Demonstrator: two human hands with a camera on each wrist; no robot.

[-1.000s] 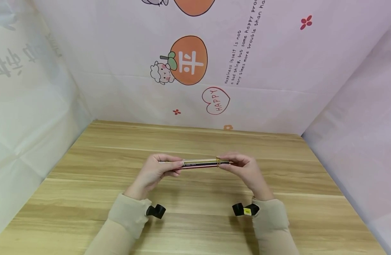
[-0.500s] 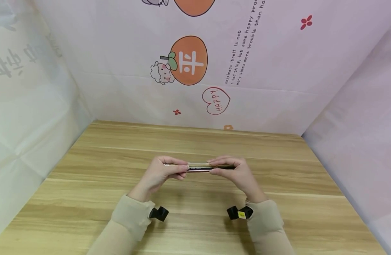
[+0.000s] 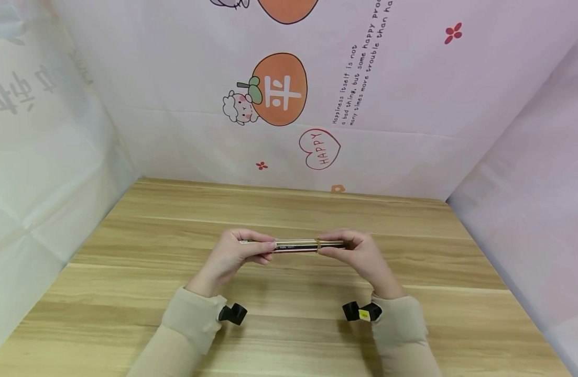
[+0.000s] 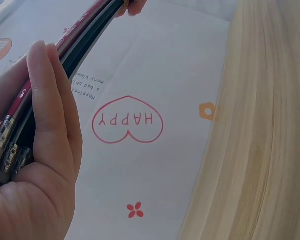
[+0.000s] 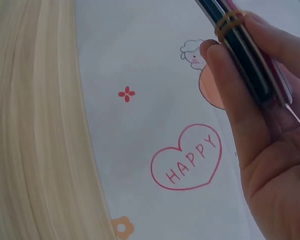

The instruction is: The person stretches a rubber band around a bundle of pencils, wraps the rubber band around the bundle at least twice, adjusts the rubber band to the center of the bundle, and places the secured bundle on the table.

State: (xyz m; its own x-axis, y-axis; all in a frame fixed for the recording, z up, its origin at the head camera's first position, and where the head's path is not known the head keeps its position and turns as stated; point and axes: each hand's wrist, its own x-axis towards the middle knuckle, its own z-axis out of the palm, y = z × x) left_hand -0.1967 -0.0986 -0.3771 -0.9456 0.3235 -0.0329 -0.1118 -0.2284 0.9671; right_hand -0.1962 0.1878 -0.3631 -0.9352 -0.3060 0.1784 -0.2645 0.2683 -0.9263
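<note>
A bundle of several pencils [image 3: 295, 246] lies level between both hands, above the table. My left hand [image 3: 234, 254] grips the left end, thumb on the near side. In the left wrist view metal-ringed eraser ends [image 4: 10, 145] sit inside that palm, and red and dark green barrels run out past the fingers. A yellowish rubber band [image 5: 231, 22] is wound round the bundle toward its right part. My right hand [image 3: 359, 254] pinches the bundle there, thumb and fingertips right at the band. The right-hand pencil ends point into its palm.
A wood-grain table [image 3: 289, 335] lies below the hands. A printed white cloth [image 3: 388, 157] stands behind it, with more pale cloth on both sides. Each sleeve cuff carries a small black wrist camera [image 3: 233, 314].
My right hand slid inward along the pencils, then back outward to the right, the band staying near its fingertips. The left hand kept its grip and shifted only slightly.
</note>
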